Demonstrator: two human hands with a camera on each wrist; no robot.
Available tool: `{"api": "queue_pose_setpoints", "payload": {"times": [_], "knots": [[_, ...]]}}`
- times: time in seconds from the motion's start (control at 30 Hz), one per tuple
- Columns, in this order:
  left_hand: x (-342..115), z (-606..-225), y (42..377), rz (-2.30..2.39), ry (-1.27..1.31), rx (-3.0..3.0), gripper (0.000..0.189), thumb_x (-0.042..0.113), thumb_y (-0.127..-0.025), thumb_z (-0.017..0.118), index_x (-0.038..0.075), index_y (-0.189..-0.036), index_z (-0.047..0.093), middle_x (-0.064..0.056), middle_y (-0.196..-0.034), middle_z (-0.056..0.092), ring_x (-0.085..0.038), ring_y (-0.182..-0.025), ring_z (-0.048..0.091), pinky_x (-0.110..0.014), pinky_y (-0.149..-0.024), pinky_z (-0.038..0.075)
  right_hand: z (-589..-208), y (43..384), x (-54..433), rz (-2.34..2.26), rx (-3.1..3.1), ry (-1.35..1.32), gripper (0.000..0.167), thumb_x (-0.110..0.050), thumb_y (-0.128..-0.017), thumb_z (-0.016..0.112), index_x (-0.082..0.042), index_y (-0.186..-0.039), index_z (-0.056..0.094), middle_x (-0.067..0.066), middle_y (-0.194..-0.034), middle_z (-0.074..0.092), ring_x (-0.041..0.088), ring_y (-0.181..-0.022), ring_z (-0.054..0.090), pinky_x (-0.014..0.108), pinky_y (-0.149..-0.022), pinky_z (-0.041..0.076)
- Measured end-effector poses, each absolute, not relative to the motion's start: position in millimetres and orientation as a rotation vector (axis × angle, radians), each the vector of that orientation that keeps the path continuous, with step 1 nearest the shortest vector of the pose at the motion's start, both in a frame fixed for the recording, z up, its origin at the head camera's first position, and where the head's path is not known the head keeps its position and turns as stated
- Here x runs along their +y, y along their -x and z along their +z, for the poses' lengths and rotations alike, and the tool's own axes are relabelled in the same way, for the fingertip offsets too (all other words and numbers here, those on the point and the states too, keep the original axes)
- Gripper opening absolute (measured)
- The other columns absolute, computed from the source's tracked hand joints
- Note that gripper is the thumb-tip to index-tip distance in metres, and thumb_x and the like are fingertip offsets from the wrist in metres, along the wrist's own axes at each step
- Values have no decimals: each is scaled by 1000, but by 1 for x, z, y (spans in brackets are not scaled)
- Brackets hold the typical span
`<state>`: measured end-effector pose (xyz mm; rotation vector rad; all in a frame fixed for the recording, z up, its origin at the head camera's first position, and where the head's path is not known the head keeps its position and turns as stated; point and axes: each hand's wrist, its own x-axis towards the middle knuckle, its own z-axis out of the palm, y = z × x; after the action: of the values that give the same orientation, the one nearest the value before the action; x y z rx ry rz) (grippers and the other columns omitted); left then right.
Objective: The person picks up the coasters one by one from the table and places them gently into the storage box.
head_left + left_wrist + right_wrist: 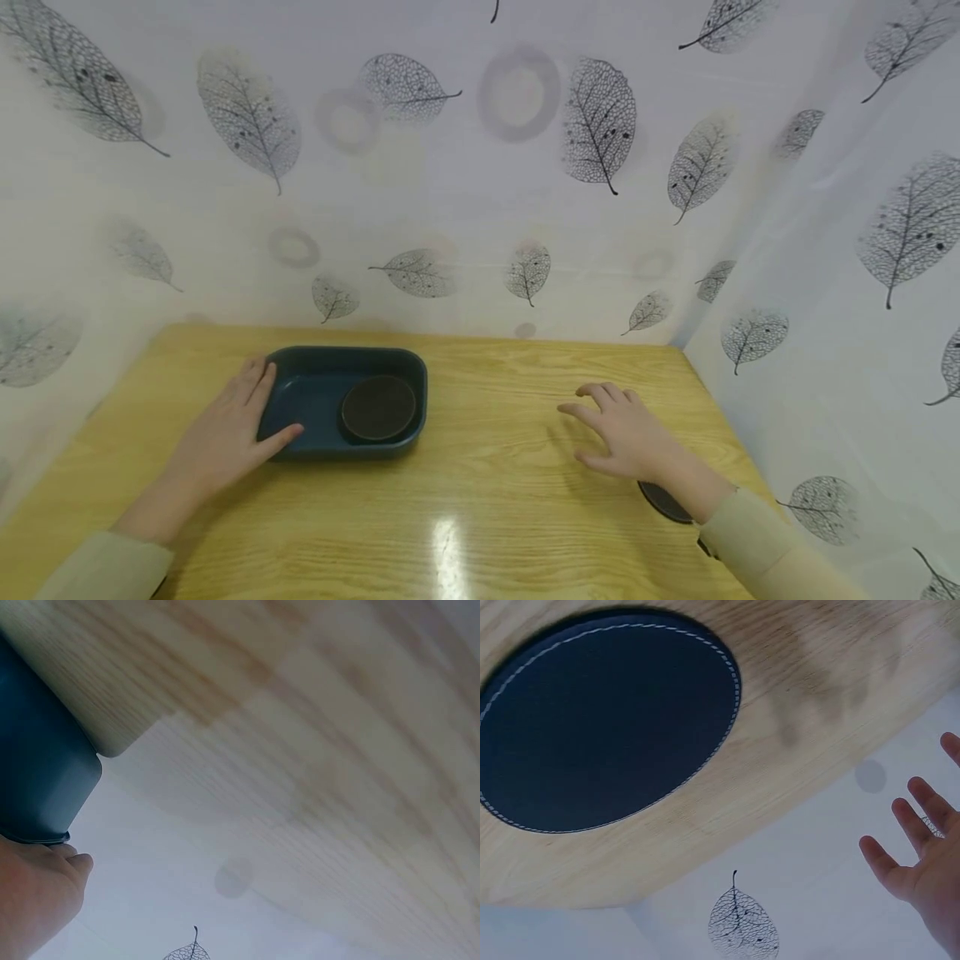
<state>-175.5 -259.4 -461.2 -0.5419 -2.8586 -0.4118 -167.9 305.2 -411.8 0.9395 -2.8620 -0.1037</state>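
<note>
A dark blue rectangular baking dish (315, 454) stands on the wooden table, at the left in the head view. My left hand (232, 421) holds its left end, fingers along the side rim and thumb over the near corner; the left wrist view shows that hand (41, 892) at the rim. Inside the dish, toward its right end, lies a dark round coaster (378, 408). My right hand (630, 433) hovers over the table with fingers spread and nothing in them. Beneath its wrist lies another round coaster (615, 727), black with white edge stitching, partly hidden in the head view.
The light wooden table (487, 500) runs back to a whitish curtain (465, 192) printed with dark leaves. That curtain also closes off the right side. Bare wood lies between the dish and my right hand.
</note>
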Motion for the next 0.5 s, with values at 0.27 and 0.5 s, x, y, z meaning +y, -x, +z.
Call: {"api": "queue_pose_setpoints", "payload": {"times": [0.27,0.5], "knots": [[-260,-463,176,-407,543,-2849,105,58,-101,63,-13,-164,19,-36,-173,12,-53,-161,18,-51,-137,5,-409,150,336,-70,-2881,-816,62,-41,-90,82,-22,-145,63,18,-141,59,41,-124,60,64,-89,53],[-260,-463,177,-405,540,-2848,105,59,-101,63,-13,-164,20,-36,-173,13,-52,-161,19,-57,-135,12,-412,138,361,-71,-2872,-761,62,-39,-87,84,-21,-143,65,19,-138,61,43,-122,61,67,-87,55]]}}
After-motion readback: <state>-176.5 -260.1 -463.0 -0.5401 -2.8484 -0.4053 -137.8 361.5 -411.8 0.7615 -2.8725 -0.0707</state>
